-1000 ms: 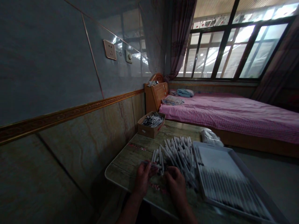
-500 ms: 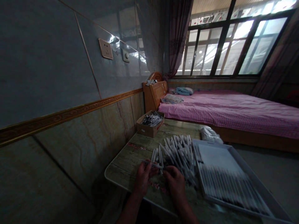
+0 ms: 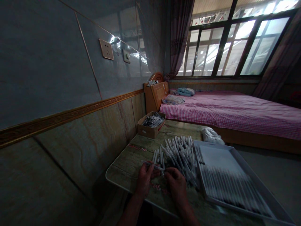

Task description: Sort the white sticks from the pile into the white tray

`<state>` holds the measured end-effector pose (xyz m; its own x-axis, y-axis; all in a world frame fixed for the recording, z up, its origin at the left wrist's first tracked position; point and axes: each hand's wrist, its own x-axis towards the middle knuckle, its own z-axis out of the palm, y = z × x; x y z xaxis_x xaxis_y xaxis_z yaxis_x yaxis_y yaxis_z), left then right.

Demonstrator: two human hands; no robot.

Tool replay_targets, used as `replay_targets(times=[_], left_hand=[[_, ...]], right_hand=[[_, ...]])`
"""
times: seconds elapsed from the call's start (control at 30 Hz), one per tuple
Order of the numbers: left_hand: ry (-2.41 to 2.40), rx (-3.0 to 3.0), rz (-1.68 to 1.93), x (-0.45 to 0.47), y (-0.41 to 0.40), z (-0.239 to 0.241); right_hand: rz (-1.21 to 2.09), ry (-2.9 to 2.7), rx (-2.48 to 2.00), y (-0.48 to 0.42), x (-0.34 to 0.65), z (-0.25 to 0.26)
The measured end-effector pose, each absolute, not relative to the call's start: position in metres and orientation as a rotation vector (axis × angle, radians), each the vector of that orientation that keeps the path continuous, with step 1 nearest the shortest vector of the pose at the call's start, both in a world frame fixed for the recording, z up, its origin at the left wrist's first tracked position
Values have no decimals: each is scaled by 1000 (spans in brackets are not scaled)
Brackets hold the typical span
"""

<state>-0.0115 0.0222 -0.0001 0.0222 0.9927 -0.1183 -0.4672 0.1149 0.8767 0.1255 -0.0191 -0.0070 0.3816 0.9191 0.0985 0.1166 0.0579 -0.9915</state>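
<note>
One thin white stick (image 3: 152, 166) is pinched betw. fingers of L hand (image 3: 144, 179), just above wood-print tbl (image 3: 122, 171). R hand (image 3: 177, 185) is curled, fingers closed near stick's end; contact can't be told. Loose pile of white sticks (image 3: 181, 157) is heaped mid-tbl, right by R hand. Shallow tray (image 3: 258, 185) at tbl's right side is filled w/ sticks in parallel rows. Cardboard box (image 3: 147, 129) at far tbl corner holds jumbled sticks. Crumpled plastic bag (image 3: 213, 137) lies at far tbl edge.
</note>
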Motion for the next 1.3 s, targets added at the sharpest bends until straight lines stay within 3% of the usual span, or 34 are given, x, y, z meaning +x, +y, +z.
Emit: replay_targets(times=[0.4,0.8,1.13,1.3], left_hand=[[891,724,1312,-13,20,4],[893,780,1278,-14,17,7],[844,806,1251,-16,19,-3],[852,756,1304,-17,19,0]], right_hand=[[731,-1161,-1466,-20,124,-8],[35,-1732,-1533,-18,131,-41],[162,-1626,-1489,-20,128,-43],[408,-1495,-1512,-23,121,-25]])
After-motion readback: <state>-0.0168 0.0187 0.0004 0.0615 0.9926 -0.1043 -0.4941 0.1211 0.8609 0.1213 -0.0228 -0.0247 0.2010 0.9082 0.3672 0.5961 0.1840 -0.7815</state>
